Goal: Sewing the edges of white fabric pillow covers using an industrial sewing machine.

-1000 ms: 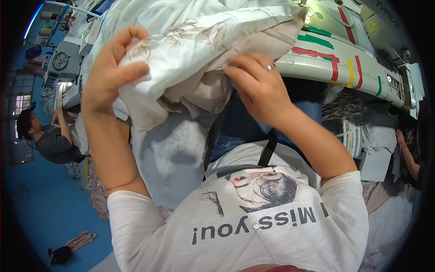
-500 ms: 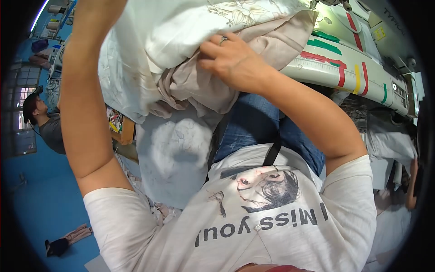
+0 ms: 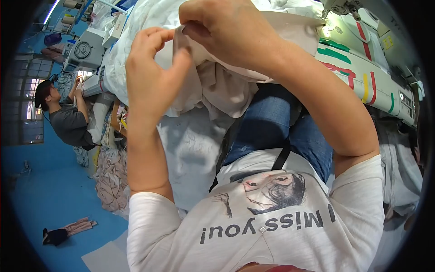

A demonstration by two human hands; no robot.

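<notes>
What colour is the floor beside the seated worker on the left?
Bright blue floor, clearest in the head view, beside the co-worker.

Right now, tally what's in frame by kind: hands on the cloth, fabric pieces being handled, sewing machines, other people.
Hands on the cloth: 2, the left hand and the right hand
Fabric bundle being handled: 1, the beige-and-white fabric
Sewing machines: 2, the white machine with coloured stripes and the grey machine
Other people: 1, the seated co-worker
Total: 6

Blue floor (image 3: 50, 190), barred window (image 3: 25, 106) left, ceiling tube light (image 3: 50, 10).
</notes>
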